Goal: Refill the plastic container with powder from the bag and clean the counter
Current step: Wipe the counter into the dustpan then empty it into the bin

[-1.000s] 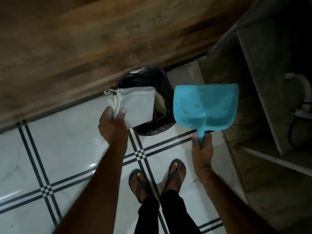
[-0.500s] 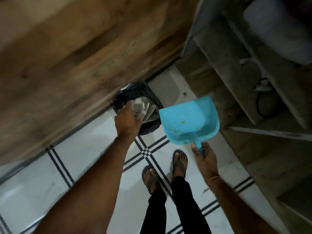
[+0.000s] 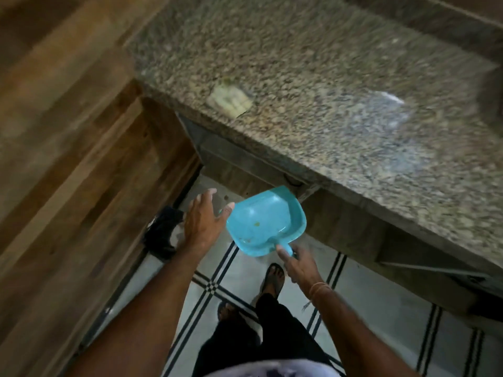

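Observation:
My right hand [image 3: 298, 263] grips the handle of a light blue dustpan [image 3: 265, 220], held level below the counter's edge with a few specks inside. My left hand [image 3: 202, 220] hovers with fingers spread and holds nothing, just left of the dustpan's rim. The speckled granite counter [image 3: 313, 85] fills the upper right, with a pale flat scrap [image 3: 230, 100] lying on it and a whitish smear [image 3: 381, 110] further right. A black-lined bin [image 3: 162, 232] stands on the floor, partly hidden behind my left wrist.
A wooden panel wall [image 3: 68, 131] runs down the left side. The white floor tiles [image 3: 245, 278] carry dark double stripes. My feet in sandals [image 3: 273, 278] stand below the dustpan. A dark shelf recess [image 3: 245, 170] lies under the counter.
My left hand dropped the white bag into the bin and now is spread and bare. The view has swung up from the floor to the counter; the dustpan stayed in my right hand.

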The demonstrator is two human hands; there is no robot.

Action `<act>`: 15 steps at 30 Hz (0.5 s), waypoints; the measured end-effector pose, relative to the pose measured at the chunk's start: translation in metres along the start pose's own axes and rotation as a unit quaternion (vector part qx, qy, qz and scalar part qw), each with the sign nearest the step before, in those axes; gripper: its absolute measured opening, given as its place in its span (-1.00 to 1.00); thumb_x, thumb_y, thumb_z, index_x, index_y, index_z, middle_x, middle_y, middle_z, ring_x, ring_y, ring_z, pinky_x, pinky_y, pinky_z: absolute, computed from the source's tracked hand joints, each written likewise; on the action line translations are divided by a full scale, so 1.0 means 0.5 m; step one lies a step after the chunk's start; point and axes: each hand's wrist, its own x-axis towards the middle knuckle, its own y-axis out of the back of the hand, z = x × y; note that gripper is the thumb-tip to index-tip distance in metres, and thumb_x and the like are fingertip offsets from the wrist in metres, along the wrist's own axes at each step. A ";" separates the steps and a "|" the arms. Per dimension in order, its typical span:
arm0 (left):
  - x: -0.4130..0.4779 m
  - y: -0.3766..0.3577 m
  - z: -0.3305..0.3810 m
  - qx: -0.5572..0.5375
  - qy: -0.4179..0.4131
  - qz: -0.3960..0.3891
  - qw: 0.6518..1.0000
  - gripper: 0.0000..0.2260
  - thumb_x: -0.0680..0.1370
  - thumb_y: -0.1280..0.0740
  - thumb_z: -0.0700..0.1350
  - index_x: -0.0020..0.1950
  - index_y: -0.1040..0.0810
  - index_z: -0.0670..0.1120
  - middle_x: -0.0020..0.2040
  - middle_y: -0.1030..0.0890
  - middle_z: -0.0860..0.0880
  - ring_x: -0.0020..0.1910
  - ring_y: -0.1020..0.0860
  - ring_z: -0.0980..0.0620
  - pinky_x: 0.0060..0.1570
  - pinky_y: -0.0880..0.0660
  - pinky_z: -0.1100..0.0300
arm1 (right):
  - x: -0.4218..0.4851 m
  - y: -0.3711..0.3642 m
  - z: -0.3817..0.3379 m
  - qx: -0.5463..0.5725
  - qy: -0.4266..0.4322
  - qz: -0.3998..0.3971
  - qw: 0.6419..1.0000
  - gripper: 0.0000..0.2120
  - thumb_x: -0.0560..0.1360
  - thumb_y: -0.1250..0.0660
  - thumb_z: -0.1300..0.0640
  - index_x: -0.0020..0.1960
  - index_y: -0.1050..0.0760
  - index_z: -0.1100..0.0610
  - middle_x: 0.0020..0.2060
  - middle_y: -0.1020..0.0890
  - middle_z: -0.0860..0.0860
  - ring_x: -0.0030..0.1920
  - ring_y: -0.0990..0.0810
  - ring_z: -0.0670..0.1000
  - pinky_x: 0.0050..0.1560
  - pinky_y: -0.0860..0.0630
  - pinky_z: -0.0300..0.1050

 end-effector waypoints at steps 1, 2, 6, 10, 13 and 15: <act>0.007 -0.002 0.035 -0.008 -0.010 -0.002 1.000 -0.43 0.58 -0.33 0.23 0.50 -0.37 -0.01 0.41 -0.51 -0.09 0.39 -0.45 -0.14 0.33 -0.37 -0.09 | -0.004 0.020 -0.004 0.016 -0.004 0.004 1.000 -0.59 0.48 -0.37 -0.31 0.03 -0.57 0.04 -0.28 -0.58 -0.07 -0.32 -0.49 -0.10 -0.32 -0.40 -0.20; 0.015 -0.004 0.065 -0.017 -0.020 -0.003 1.000 -0.43 0.57 -0.34 0.23 0.49 -0.38 -0.02 0.38 -0.53 -0.08 0.37 -0.47 -0.13 0.31 -0.39 -0.08 | -0.006 0.038 -0.007 0.028 -0.004 0.007 1.000 -0.64 0.52 -0.37 -0.26 0.02 -0.55 0.04 -0.27 -0.58 -0.05 -0.33 -0.48 -0.10 -0.33 -0.39 -0.19; 0.063 -0.004 0.154 -0.036 -0.076 0.008 0.996 -0.46 0.57 -0.36 0.21 0.45 -0.42 -0.04 0.28 -0.58 -0.07 0.28 -0.53 -0.12 0.20 -0.44 0.00 | -0.003 0.091 -0.030 0.031 0.004 0.019 0.999 -0.67 0.55 -0.37 -0.21 0.02 -0.55 0.07 -0.28 -0.57 -0.04 -0.35 -0.47 -0.11 -0.35 -0.37 -0.21; 0.168 0.029 0.221 0.008 -0.129 0.076 0.989 -0.51 0.60 -0.30 0.23 0.39 -0.48 -0.07 0.22 -0.58 -0.11 0.25 -0.50 -0.17 0.15 -0.42 -0.04 | 0.005 0.120 -0.045 0.060 -0.017 0.053 0.997 -0.63 0.55 -0.38 -0.21 0.05 -0.54 0.10 -0.36 -0.54 -0.01 -0.46 -0.44 -0.12 -0.48 -0.36 -0.20; 0.287 0.055 0.251 0.045 -0.101 0.113 0.987 -0.45 0.60 -0.21 0.29 0.38 -0.45 -0.10 0.31 -0.53 -0.20 0.32 -0.45 -0.26 0.23 -0.45 -0.15 | 0.002 0.119 -0.053 0.062 -0.041 0.069 0.995 -0.67 0.55 -0.36 -0.22 0.06 -0.53 0.04 -0.37 -0.53 0.00 -0.47 -0.42 -0.11 -0.51 -0.35 -0.19; 0.364 0.068 0.264 0.067 -0.044 0.122 0.989 -0.39 0.61 -0.19 0.29 0.47 -0.35 -0.13 0.46 -0.40 -0.27 0.44 -0.34 -0.29 0.33 -0.39 -0.23 | -0.005 0.115 -0.056 0.066 -0.048 0.084 0.993 -0.72 0.57 -0.36 -0.19 0.04 -0.53 0.02 -0.38 -0.53 0.00 -0.46 -0.43 -0.09 -0.50 -0.36 -0.19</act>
